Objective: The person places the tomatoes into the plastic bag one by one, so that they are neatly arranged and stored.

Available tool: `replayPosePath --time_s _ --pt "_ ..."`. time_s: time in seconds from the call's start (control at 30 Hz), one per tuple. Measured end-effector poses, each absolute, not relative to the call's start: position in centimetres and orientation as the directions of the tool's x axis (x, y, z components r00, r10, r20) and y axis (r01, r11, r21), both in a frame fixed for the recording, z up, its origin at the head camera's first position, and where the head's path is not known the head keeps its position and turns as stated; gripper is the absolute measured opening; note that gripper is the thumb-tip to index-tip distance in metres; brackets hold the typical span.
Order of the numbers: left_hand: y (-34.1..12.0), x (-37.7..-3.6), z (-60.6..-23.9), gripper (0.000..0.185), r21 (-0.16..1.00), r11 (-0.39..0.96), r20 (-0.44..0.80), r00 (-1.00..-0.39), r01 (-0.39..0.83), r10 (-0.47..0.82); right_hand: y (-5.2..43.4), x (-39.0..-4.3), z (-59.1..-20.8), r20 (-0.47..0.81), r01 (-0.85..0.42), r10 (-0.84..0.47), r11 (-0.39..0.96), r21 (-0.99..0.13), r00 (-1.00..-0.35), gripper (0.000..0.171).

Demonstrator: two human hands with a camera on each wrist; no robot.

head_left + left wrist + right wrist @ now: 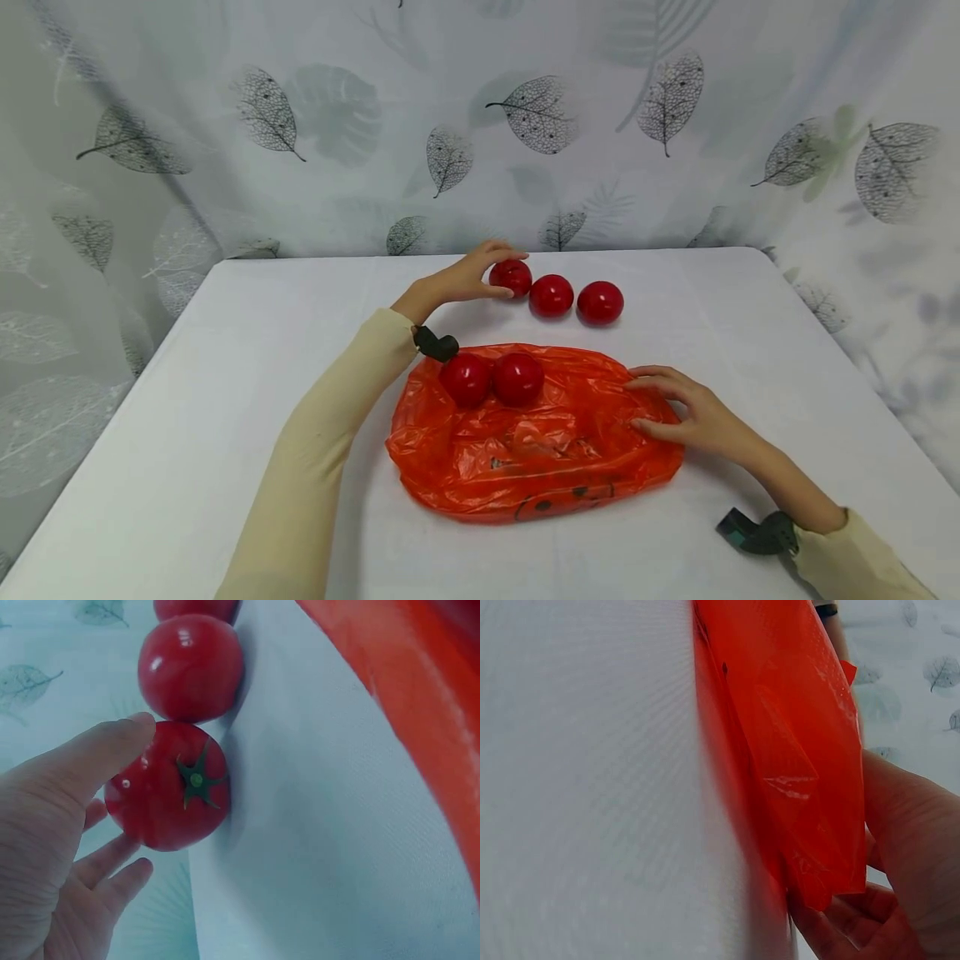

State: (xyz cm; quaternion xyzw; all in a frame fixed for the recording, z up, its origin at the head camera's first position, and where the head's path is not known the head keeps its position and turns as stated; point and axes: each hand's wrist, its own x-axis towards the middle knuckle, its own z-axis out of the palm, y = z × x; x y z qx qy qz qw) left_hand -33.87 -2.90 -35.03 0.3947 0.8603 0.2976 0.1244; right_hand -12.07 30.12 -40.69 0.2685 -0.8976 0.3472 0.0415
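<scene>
My left hand (468, 277) is at the leftmost tomato (511, 277) of a row near the table's far edge. In the left wrist view, the thumb touches this glossy red tomato (169, 787) with its green star-shaped calyx, while the fingers spread behind it, some tips apart from it. Two other tomatoes (551, 296) stand to its right. An orange-red plastic bag (540, 442) lies spread in front, with two tomatoes (517, 379) on its far left part. My right hand (693, 414) holds the bag's right rim; the bag partly hides its fingers in the right wrist view.
A white table (225, 400) carries everything. Behind and beside it hangs a pale curtain (337, 125) with leaf prints. Dark wrist cameras (437, 343) sit on both wrists, the left one just above the bag's far left rim.
</scene>
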Motion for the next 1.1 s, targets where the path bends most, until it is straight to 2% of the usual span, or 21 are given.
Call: replayPosePath --time_s 0.17,0.5,0.8,1.1 --pt "-3.05 -34.17 -35.48 0.053 0.586 0.539 0.004 -0.668 0.605 0.744 30.06 -12.07 -40.8 0.262 -0.515 -0.458 0.608 -0.605 -0.849 0.046" --pt "-2.68 -34.6 -35.89 0.049 0.605 0.5 0.033 -0.647 0.619 0.762 30.16 -12.03 -40.7 0.262 -0.513 -0.458 0.601 -0.613 -0.849 0.045" --pt "-2.56 -34.59 -35.91 0.045 0.597 0.512 0.04 -0.661 0.617 0.75 30.33 -12.08 -40.66 0.258 -0.515 -0.462 0.604 -0.609 -0.848 0.044" --pt "-2.54 -34.55 -35.86 0.044 0.575 0.482 0.072 -0.628 0.661 0.775 30.36 -11.95 -40.64 0.262 -0.513 -0.457 0.605 -0.609 -0.85 0.043"
